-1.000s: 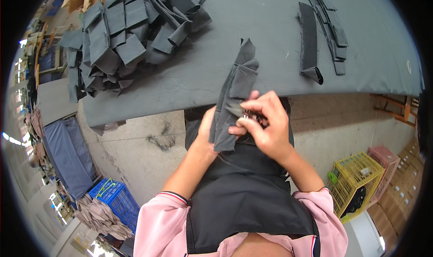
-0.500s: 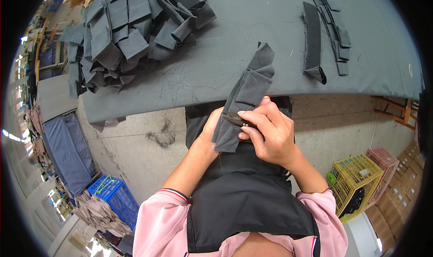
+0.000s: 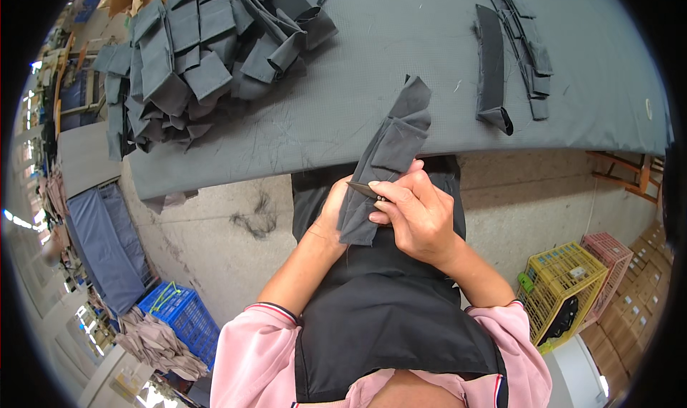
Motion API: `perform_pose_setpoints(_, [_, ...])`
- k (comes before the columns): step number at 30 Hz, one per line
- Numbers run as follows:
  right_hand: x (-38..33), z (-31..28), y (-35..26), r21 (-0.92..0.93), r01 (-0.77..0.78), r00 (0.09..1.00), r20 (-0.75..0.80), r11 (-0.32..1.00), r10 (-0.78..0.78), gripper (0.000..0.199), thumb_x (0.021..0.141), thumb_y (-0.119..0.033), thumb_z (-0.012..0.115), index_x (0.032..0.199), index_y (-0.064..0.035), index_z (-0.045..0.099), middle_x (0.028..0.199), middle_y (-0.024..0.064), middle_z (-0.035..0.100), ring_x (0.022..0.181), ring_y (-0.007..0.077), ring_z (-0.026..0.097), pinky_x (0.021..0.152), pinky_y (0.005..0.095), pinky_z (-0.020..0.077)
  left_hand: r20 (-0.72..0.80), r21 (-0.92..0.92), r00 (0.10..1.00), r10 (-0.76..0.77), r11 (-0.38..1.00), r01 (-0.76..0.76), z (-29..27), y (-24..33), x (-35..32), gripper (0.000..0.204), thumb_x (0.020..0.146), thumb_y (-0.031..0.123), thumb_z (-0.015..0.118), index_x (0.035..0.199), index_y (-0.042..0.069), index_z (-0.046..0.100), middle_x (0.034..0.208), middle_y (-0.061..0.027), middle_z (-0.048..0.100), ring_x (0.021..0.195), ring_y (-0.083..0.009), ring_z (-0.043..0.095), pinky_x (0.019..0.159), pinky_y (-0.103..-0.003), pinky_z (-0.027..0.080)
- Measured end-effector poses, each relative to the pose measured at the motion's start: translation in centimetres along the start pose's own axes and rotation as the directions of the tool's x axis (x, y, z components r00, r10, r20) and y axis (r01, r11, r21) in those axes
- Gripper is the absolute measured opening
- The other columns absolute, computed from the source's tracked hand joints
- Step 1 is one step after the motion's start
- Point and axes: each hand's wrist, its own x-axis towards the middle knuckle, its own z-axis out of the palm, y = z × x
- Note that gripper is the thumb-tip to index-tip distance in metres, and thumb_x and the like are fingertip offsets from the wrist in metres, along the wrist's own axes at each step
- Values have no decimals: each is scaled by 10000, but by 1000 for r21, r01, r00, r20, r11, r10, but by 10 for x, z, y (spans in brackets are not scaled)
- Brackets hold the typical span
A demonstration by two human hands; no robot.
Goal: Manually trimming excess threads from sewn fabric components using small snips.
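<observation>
A folded dark grey fabric strip (image 3: 399, 142) slants up from my lap across the table's near edge. My left hand (image 3: 332, 209) grips its lower part from beneath, with most of the fingers hidden by the cloth. Pinched in my right hand (image 3: 424, 218) is a small pair of thread snips (image 3: 363, 189). Their dark blades lie over the strip and point left, near its left edge. Whether the blades touch a thread is too small to make out.
The grey-covered table (image 3: 343, 107) bears a heap of similar folded strips (image 3: 186, 57) at far left. A single strip (image 3: 491, 64) and a stack of strips (image 3: 527, 50) lie at right. Blue crate (image 3: 182, 318) lower left; yellow crate (image 3: 565, 279) lower right.
My right hand has shifted a little left with the snips, bringing the blades closer to the strip's left edge. The strip is still in my left hand.
</observation>
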Motion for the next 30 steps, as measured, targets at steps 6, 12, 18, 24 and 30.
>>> perform_pose_setpoints(6, [-2,-1,-1,548,-346,919,34,762,393,425,683,-7,752,1052,-1,543,805,55,525,637,117,547,579,239,454,-151,366,959,239,915,-171,-17,-14,6,367,1015,298,325,1112,16,538,947,-47,565,719,-112,530,643,-244,463])
perform_pose_setpoints(12, [2,4,-4,743,-573,759,324,344,565,333,786,68,638,1063,-10,470,809,-7,495,701,29,457,636,180,399,126,320,912,390,854,-409,-17,-2,-1,311,970,291,477,1115,20,527,1051,-78,589,997,-169,571,867,-313,477])
perform_pose_setpoints(18, [-10,-16,-4,620,-599,764,253,507,593,305,819,11,630,1094,-10,500,954,40,592,803,73,547,764,232,460,178,523,925,337,763,-379,2,8,-3,288,959,238,505,1126,4,518,1121,-146,607,981,-200,601,857,-357,496])
perform_pose_setpoints(24, [7,-36,7,-93,-275,960,-83,957,268,320,724,-38,701,1029,-46,602,746,62,595,603,201,590,535,302,444,71,550,939,337,772,-319,10,8,-5,286,950,231,529,1125,12,470,1038,-164,631,793,-224,667,702,-319,553])
perform_pose_setpoints(30, [14,-36,17,-183,-175,984,-63,967,166,306,713,-34,698,1008,-56,617,738,60,603,592,216,583,530,315,443,80,567,954,290,774,-282,10,7,-9,287,937,218,552,1118,10,475,986,-154,634,764,-214,660,685,-324,551])
